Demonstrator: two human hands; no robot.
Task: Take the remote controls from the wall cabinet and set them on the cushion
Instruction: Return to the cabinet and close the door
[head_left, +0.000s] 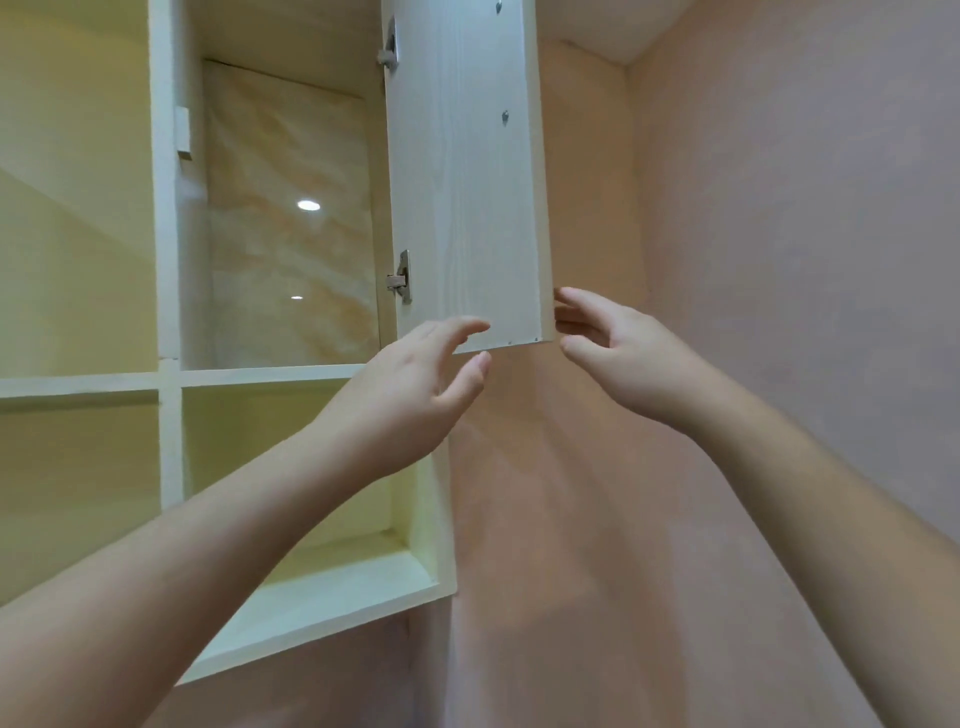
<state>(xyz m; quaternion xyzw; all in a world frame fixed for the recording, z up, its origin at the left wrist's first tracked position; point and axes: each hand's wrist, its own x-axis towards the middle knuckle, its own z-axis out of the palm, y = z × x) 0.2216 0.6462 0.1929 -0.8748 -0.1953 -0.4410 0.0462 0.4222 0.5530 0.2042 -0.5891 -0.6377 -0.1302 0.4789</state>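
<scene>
Hands (410, 395) (623, 353) open beside cabinet door (467, 208).

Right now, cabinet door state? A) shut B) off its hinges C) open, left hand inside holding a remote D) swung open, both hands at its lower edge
D: the cabinet door stands open on its hinges, with the left hand and right hand empty at its lower edge.
</scene>
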